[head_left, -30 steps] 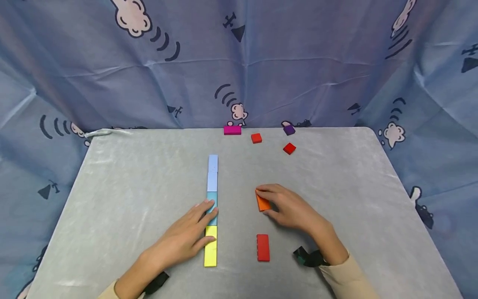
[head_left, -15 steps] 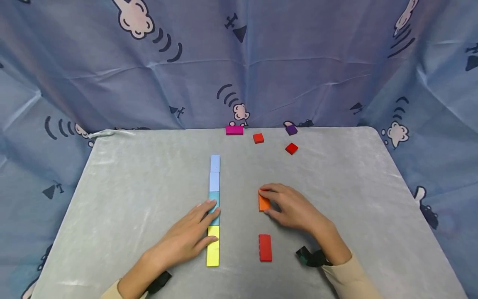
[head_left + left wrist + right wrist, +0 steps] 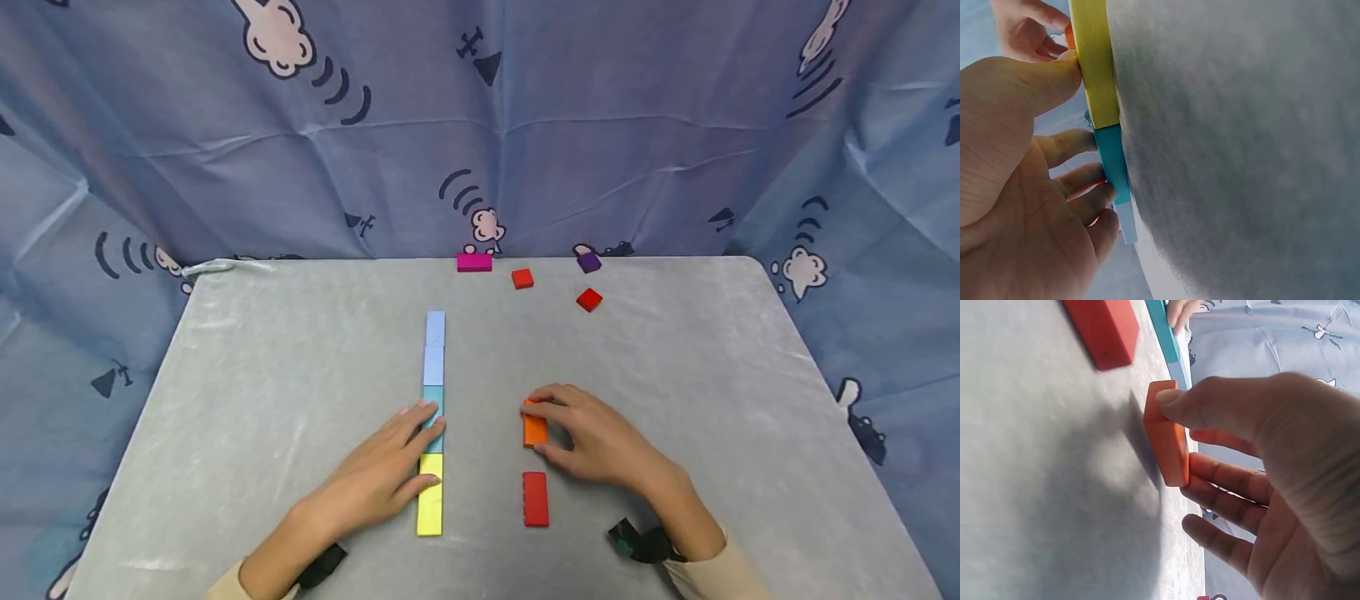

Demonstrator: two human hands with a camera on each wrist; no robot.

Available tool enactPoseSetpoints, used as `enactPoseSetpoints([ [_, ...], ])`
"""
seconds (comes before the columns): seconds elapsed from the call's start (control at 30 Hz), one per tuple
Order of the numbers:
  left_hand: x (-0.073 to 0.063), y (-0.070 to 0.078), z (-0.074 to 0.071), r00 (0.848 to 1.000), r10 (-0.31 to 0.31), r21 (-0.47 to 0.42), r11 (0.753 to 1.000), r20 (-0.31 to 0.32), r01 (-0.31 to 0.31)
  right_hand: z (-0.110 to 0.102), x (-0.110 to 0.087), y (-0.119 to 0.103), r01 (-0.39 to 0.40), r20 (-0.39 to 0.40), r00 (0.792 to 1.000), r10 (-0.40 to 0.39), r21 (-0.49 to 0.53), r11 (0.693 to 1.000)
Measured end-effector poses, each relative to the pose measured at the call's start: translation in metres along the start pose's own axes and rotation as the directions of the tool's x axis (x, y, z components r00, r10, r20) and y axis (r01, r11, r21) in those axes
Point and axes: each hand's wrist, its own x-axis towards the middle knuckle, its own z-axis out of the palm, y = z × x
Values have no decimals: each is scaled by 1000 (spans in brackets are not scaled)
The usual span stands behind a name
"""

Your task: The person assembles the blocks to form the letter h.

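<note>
Grey tabletop [image 3: 300, 358], right hand [image 3: 592, 435] part-curled, pinching orange block [image 3: 536, 431]

Left sleeve [image 3: 230, 582] and right sleeve [image 3: 716, 577]: beige, plain cloth. Left wristband [image 3: 322, 567]: black. Right wristband [image 3: 651, 546]: black, small dark-green patch near one end.

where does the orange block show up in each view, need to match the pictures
Head: the orange block is just right of and below centre, in the right hand, above the red block.
Left wrist: near the top left, only a sliver showing past the yellow block.
Right wrist: near the centre, with the thumb on its end.
Shared landmark: the teal block, touched by the left hand, shows in all three.
</note>
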Motion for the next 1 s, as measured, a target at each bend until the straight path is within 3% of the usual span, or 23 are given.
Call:
enactPoseSetpoints([
  [0.3,2,-1,0,1000,2,11,1000,-2,-2,4,-8,-4,11,25,1000,-11,17,1000],
  [1.0,-1,1,0,1000,-2,5,1000,-4,2,14,-18,-8,70,-10,997,-70,22,997],
])
